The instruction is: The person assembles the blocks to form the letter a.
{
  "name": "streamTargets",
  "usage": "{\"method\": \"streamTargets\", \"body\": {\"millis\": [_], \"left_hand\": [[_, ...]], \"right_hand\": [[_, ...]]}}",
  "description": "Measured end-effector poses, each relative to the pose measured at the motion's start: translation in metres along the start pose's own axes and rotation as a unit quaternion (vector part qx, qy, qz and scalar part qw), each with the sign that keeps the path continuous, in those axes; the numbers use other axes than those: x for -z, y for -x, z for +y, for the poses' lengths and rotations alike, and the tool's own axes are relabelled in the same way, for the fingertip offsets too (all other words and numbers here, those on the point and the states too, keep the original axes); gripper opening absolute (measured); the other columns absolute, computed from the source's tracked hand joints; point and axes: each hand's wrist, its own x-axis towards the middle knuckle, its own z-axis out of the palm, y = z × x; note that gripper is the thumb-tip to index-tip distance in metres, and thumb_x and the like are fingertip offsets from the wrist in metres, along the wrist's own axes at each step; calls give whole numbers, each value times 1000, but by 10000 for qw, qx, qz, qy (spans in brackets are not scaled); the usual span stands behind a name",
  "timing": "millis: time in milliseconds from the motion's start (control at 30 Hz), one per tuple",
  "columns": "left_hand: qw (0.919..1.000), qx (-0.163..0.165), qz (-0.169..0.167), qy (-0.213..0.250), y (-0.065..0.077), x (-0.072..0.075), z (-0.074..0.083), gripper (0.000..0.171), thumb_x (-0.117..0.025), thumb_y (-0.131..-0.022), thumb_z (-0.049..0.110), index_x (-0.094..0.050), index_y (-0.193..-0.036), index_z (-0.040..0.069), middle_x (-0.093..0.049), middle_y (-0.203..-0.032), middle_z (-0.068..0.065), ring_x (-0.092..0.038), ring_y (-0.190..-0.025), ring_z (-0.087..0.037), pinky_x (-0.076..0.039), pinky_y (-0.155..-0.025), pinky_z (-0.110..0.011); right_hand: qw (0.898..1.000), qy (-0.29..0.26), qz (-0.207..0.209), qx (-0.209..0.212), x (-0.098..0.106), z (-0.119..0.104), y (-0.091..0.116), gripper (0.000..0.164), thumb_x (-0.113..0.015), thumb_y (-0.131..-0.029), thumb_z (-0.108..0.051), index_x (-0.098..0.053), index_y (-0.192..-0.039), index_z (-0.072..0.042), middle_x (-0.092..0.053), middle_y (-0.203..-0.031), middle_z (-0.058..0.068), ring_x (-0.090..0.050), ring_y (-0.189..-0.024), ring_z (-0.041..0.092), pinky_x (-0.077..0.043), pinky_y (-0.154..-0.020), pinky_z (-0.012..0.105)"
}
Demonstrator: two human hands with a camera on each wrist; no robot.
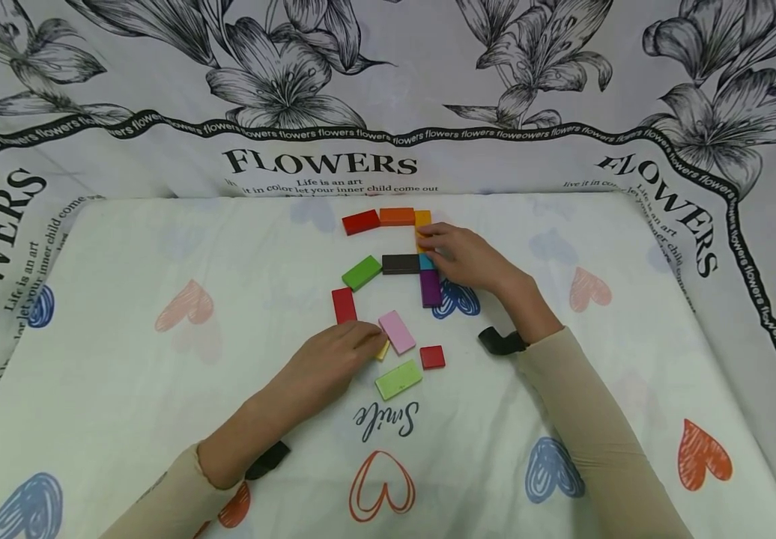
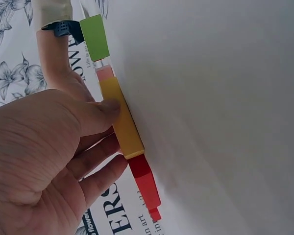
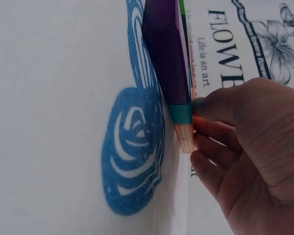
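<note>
The left grip (image 1: 337,352) is pinching a yellow block (image 1: 383,349) just beside a pink block (image 1: 397,332) in the head view; the right grip (image 1: 469,258) is touching an amber block (image 1: 422,217). In the left wrist view, a red block (image 2: 147,186) is appearing beyond the yellow block. In the right wrist view, a purple block (image 3: 164,54) is adjoining a blue block (image 3: 181,114); whether that grip is clasping anything, I cannot tell.

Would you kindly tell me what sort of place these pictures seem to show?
Probably a covered play or craft surface, perhaps at home, though the room itself is hidden: colored blocks lie on a heart-printed white cover, with a flower-patterned cloth beyond.
</note>
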Motion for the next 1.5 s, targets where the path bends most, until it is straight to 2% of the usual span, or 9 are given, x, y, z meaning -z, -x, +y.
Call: {"method": "streamTargets", "body": {"millis": [367, 600, 900, 1300, 1500], "left_hand": [[9999, 95, 0, 68, 0, -1, 0, 58, -87, -86, 14, -68, -141, 11, -68, -139, -6, -66, -128, -25, -59, -108, -36], [9997, 190, -113, 133, -1, 1, 2, 60, -86, -87, 15, -66, -144, 11, -67, -141, -6, -65, -130, -25, -59, -109, -38], [9987, 381, -191, 270, 0, 6, 0, 53, -85, -89, 12, -69, -139, 13, -69, -138, -6, -66, -131, -25, -59, -108, -40], [9982, 474, -5, 360, -2, 2, -1, 54, -87, -86, 12, -71, -137, 10, -71, -134, -7, -68, -126, -24, -62, -102, -38], [9971, 618, -38, 447, -3, 3, 0, 53, -85, -88, 11, -70, -139, 11, -71, -135, -6, -67, -127, -25, -62, -103, -39]], "right_hand": [[10000, -32, 2, 17, -1, 0, 1, 42, -61, -107, -18, -62, -147, -7, -54, -162, 9, -44, -155, 31, -39, -128, 49], [10000, -21, 12, -7, 0, 1, 2, 41, -61, -107, -18, -62, -147, -7, -53, -162, 8, -43, -156, 31, -38, -129, 49], [10000, -81, -16, -15, -1, 1, 4, 41, -60, -107, -18, -62, -147, -6, -53, -162, 9, -43, -156, 32, -38, -129, 49], [10000, -63, -45, -30, 1, 1, 1, 41, -61, -107, -18, -63, -146, -6, -53, -162, 10, -42, -157, 32, -37, -130, 50], [10000, -43, -65, -19, 1, 0, 0, 41, -61, -107, -18, -63, -146, -6, -53, -162, 10, -41, -157, 32, -36, -130, 49]]}}
